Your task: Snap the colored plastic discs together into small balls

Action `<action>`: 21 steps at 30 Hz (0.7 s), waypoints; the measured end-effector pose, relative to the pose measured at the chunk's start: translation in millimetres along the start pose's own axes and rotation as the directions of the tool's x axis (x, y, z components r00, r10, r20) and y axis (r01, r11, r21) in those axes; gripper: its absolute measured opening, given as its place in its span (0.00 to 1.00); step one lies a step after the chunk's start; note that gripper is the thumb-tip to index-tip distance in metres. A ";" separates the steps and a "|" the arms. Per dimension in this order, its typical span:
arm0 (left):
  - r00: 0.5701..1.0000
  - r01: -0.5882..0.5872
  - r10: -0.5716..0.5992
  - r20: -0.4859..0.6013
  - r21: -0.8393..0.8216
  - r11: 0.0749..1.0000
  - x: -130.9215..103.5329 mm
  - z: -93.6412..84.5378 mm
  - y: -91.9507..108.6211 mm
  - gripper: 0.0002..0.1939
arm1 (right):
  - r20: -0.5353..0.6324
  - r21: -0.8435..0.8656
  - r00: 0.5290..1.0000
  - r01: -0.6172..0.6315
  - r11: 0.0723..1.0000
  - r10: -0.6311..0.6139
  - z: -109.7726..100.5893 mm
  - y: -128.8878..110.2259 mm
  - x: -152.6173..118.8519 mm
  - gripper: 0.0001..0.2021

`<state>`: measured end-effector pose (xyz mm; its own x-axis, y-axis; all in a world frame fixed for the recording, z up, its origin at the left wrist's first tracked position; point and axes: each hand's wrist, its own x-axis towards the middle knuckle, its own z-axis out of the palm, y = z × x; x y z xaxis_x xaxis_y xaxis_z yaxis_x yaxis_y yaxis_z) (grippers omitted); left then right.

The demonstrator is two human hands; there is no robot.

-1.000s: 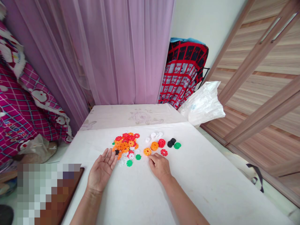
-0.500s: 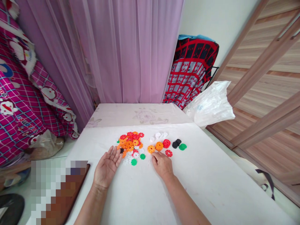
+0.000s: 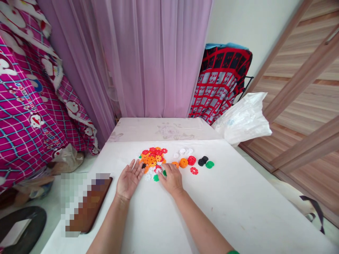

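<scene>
Across the white-covered bench (image 3: 156,225), through the head camera, I see a heap of notched plastic discs (image 3: 152,160), mostly orange and red, with white discs (image 3: 149,174) along its near side. At the heap's left edge I have the left hand (image 3: 129,180), palm up, its fingers released and stretched out, the tips just beside a black disc (image 3: 143,165). Opposite it, the right hand (image 3: 171,178) reaches palm down over the heap's near right edge, fingers curved; a green disc (image 3: 156,177) lies just beside its thumb and another shows partly beneath the fingers. I cannot tell whether these fingers grasp a piece. Beyond the right hand, partly hidden by it, I make out an orange disc (image 3: 175,164), then an orange stack (image 3: 183,163) and a red stack (image 3: 191,160), with a lone red disc (image 3: 194,170) nearer me. Farther right sit black discs (image 3: 202,161) and green discs (image 3: 210,164), and a row of white pieces (image 3: 182,151) lies behind the orange stack. By the bench's far right corner I see a white plastic bag (image 3: 243,118).
</scene>
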<state>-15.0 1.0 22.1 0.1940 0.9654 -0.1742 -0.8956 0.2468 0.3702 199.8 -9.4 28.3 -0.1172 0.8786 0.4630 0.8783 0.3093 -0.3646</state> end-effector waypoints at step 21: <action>0.998 -0.016 0.012 0.062 0.061 0.998 -0.2 -6.0 -3.2 0.15 | 0.020 0.249 0.996 -0.094 0.964 0.092 12.7 -19.0 26.2 0.27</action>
<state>-14.5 -0.5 15.5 0.2075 0.9718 -0.1123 -0.8726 0.2358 0.4278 174.2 12.4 37.1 -0.0451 0.9102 0.4117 0.7424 0.3063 -0.5958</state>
